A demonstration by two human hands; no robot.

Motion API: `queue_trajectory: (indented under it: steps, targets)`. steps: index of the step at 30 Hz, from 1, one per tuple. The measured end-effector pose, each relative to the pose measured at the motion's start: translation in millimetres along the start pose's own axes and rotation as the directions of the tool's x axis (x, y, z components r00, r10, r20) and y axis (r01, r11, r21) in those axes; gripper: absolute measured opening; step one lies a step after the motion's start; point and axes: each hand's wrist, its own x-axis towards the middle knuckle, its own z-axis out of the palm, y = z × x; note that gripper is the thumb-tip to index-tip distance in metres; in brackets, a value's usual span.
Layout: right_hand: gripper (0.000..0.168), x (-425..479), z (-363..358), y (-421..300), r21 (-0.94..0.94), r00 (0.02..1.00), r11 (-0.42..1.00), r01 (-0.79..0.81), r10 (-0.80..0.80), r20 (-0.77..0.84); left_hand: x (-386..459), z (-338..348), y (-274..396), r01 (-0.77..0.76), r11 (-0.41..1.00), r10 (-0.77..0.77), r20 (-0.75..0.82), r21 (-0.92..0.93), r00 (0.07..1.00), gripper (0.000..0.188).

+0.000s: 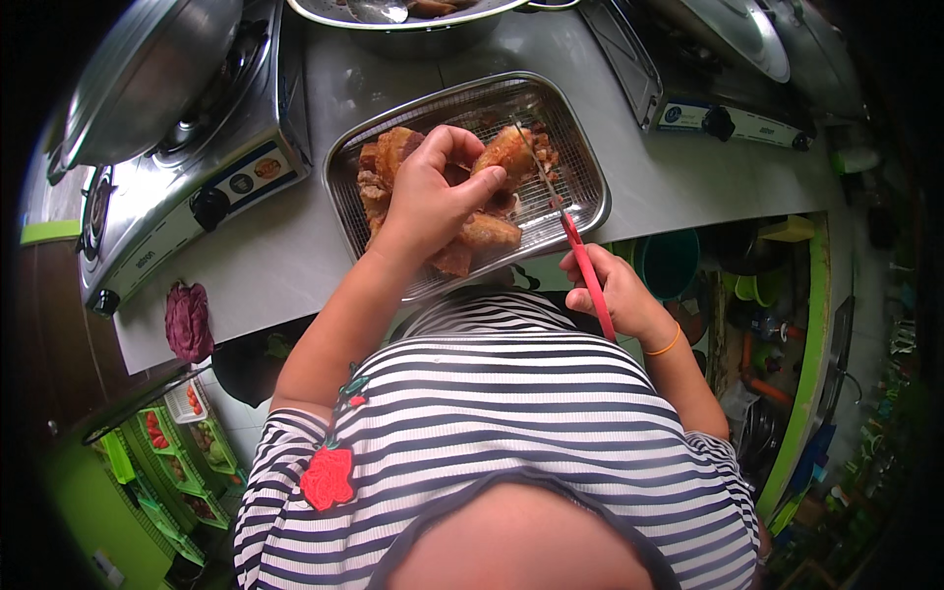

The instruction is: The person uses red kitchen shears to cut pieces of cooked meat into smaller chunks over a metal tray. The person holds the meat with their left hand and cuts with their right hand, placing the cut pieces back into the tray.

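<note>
My left hand (431, 184) pinches a browned, crisp-skinned piece of fried meat (507, 151) between thumb and fingers. In my right hand (623, 287) are kitchen scissors with red handles (588, 276). Their metal blades lie against the right end of the held piece; whether they are parted is too small to tell. Below is a rectangular stainless-steel tray (601, 203) lined with a wire-mesh basket. Larger chunks of fried meat (490, 231) fill its left and front, partly hidden under my left hand and forearm. Small cut bits (546, 153) sit on the mesh right of the blades.
A gas stove (184, 214) bearing a large metal pan (147, 81) stands left; a second stove (726, 125) stands right. Behind the tray, a metal colander (413, 22) holds a spoon and dark food. A crumpled maroon cloth (189, 322) hangs at the grey counter's (273, 280) left front edge.
</note>
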Motion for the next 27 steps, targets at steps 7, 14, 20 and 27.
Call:
queue_trajectory:
  steps: [7,14,20,27]
  targets:
    - [0.061,1.5,2.4,-3.6,-0.062,1.000,0.998,-0.001,0.000,-0.015,-1.7,6.1,0.0,0.121,0.967,-0.115,0.038,-0.222,0.993,0.027]
    - [0.055,5.2,5.9,0.1,-0.012,0.998,0.999,0.036,-0.036,-0.042,-4.5,8.1,-0.8,0.093,0.951,-0.075,0.070,-0.295,0.995,0.025]
    - [0.038,4.0,9.5,-9.4,0.045,0.994,0.998,-0.053,0.057,-0.090,-5.4,6.7,1.8,0.091,0.955,-0.080,0.048,-0.284,0.996,0.024]
    - [0.033,0.2,11.0,-1.9,-0.039,0.988,0.994,-0.102,0.097,-0.116,-2.7,-2.3,1.2,0.158,0.977,-0.154,0.041,-0.145,0.987,0.023]
